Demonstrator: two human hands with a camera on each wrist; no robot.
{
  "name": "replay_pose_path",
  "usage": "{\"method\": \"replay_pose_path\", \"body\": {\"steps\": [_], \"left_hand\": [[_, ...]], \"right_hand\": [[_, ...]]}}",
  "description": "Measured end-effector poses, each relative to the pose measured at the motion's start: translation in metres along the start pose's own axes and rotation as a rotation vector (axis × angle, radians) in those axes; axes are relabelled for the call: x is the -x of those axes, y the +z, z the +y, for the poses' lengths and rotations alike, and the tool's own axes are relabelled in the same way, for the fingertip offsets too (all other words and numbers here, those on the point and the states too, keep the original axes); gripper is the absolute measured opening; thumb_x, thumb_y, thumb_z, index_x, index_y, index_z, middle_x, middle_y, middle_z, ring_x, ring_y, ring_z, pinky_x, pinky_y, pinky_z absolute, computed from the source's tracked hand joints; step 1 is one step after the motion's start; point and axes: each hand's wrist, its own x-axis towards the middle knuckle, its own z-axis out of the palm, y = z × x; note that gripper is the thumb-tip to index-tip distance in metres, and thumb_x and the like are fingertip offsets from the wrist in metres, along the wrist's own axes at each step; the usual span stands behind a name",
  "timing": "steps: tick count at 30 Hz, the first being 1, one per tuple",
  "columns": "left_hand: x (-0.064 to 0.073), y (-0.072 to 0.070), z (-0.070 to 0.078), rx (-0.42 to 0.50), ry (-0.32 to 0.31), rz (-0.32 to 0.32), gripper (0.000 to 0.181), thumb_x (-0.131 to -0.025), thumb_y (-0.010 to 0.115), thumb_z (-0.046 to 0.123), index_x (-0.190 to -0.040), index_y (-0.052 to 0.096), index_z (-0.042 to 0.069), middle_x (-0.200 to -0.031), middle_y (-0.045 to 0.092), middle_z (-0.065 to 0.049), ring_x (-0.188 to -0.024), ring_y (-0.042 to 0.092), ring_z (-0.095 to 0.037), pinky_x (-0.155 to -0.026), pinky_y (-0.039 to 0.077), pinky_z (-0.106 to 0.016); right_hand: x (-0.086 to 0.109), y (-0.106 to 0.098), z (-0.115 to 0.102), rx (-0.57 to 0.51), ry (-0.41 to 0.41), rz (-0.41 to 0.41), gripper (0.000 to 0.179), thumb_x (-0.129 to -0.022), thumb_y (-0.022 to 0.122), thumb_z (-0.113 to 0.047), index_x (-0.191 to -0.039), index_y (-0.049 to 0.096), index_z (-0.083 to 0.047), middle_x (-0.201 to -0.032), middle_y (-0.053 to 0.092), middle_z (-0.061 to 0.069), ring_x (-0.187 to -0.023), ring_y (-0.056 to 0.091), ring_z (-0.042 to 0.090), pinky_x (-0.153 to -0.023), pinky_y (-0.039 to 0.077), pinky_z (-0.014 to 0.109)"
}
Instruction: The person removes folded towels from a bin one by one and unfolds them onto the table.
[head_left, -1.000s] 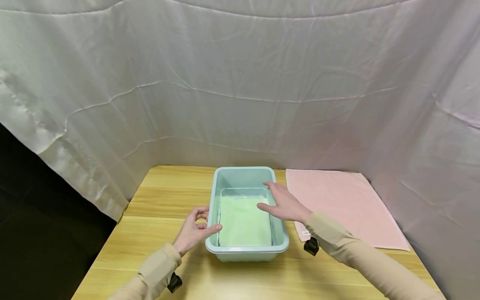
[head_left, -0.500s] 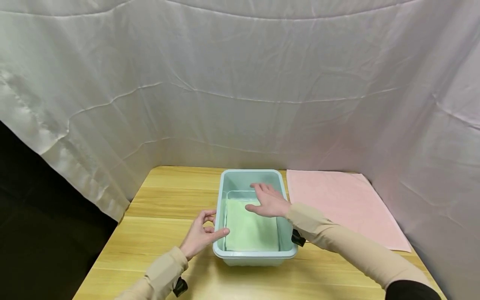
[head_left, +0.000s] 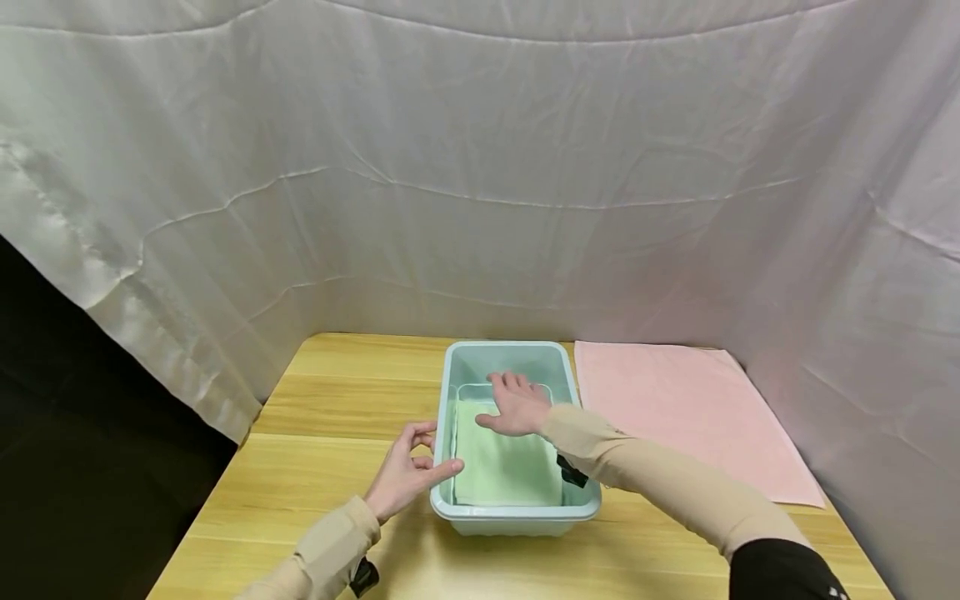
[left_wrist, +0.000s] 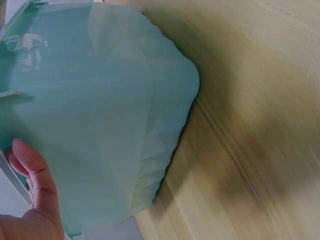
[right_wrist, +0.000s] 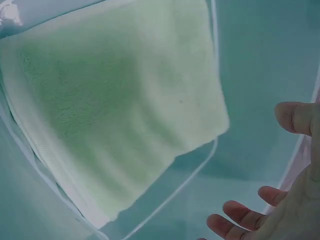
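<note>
A pale blue-green plastic basin [head_left: 517,512] stands on the wooden table, with a folded light-green towel [head_left: 510,479] lying flat on its floor. My left hand [head_left: 405,477] holds the basin's left rim, thumb over the top and fingers curled against the outside. The left wrist view shows that hand [left_wrist: 40,200] beside the basin's outer wall [left_wrist: 100,105]. Over the towel, my right hand [head_left: 516,408] hovers with fingers spread, holding nothing. From the right wrist, the towel [right_wrist: 115,95] lies below, its corner apart from the fingertips [right_wrist: 240,215].
A pink towel [head_left: 690,417] lies spread flat on the table's right side, close to the basin. Wooden tabletop [head_left: 352,392] shows on the left and in front. Grey-white curtains [head_left: 480,208] hang behind and at both sides.
The basin, with the green towel inside, has shifted a little to the right along with my left hand. My right hand has moved left, from the basin's right side to over the towel.
</note>
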Motion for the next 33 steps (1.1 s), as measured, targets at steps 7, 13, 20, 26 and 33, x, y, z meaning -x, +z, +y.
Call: {"method": "replay_pose_path", "body": {"steps": [7, 13, 20, 26, 33], "left_hand": [[0.0, 0.001, 0.0, -0.005, -0.005, 0.006, 0.074, -0.081, 0.084, 0.014, -0.139, 0.042, -0.004, -0.118, 0.05, -0.023, -0.069, 0.059, -0.014, -0.064, 0.055, -0.021], [0.0, 0.002, -0.001, -0.013, -0.001, 0.008, 0.074, -0.081, 0.084, 0.014, -0.139, 0.042, -0.004, -0.116, 0.05, -0.019, -0.069, 0.06, -0.013, -0.064, 0.056, -0.021], [0.0, 0.0, -0.002, -0.028, 0.016, 0.014, 0.073, -0.081, 0.084, 0.014, -0.138, 0.042, -0.005, -0.115, 0.051, -0.018, -0.07, 0.059, -0.012, -0.064, 0.055, -0.02], [0.001, 0.0, 0.0, -0.023, 0.022, -0.001, 0.071, -0.083, 0.083, 0.013, -0.139, 0.042, -0.004, -0.114, 0.05, -0.016, -0.068, 0.058, -0.009, -0.063, 0.053, -0.019], [0.002, 0.001, 0.002, -0.014, 0.017, 0.013, 0.069, -0.083, 0.083, 0.011, -0.137, 0.043, -0.004, -0.114, 0.05, -0.016, -0.066, 0.055, -0.009, -0.061, 0.051, -0.018]], "right_hand": [[-0.012, 0.023, -0.002, -0.003, 0.057, -0.013, 0.076, -0.096, 0.06, -0.051, -0.151, 0.034, -0.007, -0.149, 0.042, 0.023, -0.139, 0.042, 0.04, -0.112, 0.04, 0.06], [-0.024, 0.045, 0.0, -0.014, 0.099, -0.015, 0.08, -0.096, 0.057, -0.055, -0.152, 0.032, -0.004, -0.157, 0.035, 0.026, -0.145, 0.035, 0.041, -0.118, 0.033, 0.063], [-0.037, 0.067, -0.001, -0.011, 0.138, 0.003, 0.085, -0.097, 0.045, -0.064, -0.155, 0.029, -0.004, -0.159, 0.033, 0.025, -0.148, 0.032, 0.04, -0.121, 0.028, 0.063], [-0.045, 0.083, -0.002, -0.017, 0.156, -0.009, 0.088, -0.098, 0.034, -0.07, -0.158, 0.026, -0.006, -0.16, 0.032, 0.025, -0.149, 0.031, 0.041, -0.124, 0.022, 0.062], [-0.051, 0.098, 0.0, -0.021, 0.171, -0.012, 0.086, -0.1, 0.03, -0.069, -0.158, 0.027, -0.005, -0.16, 0.033, 0.025, -0.15, 0.03, 0.041, -0.126, 0.014, 0.063]]}}
